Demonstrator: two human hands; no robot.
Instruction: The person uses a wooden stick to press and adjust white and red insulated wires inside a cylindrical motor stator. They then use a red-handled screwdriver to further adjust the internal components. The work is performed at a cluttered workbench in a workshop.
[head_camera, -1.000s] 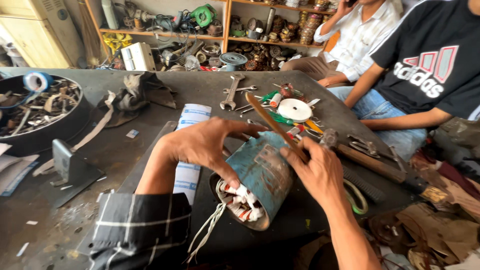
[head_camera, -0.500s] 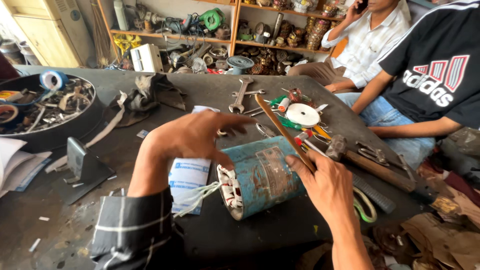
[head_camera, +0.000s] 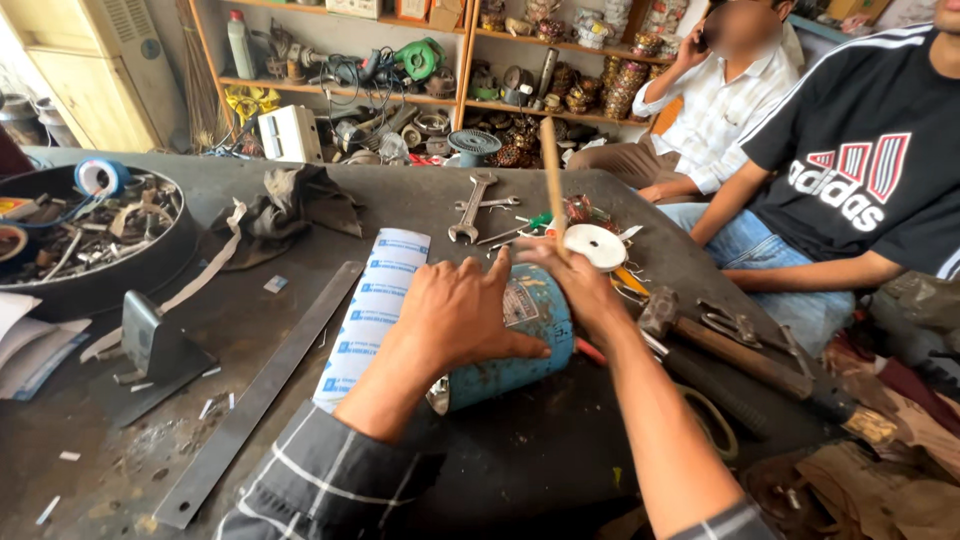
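Note:
A blue-green metal motor housing (head_camera: 520, 345) lies on its side on the dark workbench (head_camera: 470, 460). My left hand (head_camera: 462, 315) is pressed flat over its top and near side, gripping it. At the housing's far end my right hand (head_camera: 578, 285) holds a thin wooden stick (head_camera: 551, 170) that points upward. A rolled white sheet with blue print (head_camera: 372, 305) lies just left of the housing, touching my left forearm.
Left: a long steel strip (head_camera: 258, 395), a small metal bracket (head_camera: 155, 345), a round tray of scrap (head_camera: 90, 235). Behind: a grey rag (head_camera: 290, 205), wrenches (head_camera: 472, 205), a white disc (head_camera: 595, 245). A hammer (head_camera: 740, 350) lies right. Two seated people (head_camera: 850, 180) and cluttered shelves (head_camera: 420, 70) beyond.
The housing has been turned so its open wound end faces away from view. My left hand slid onto its top. My right hand swung the stick from slanted to nearly upright.

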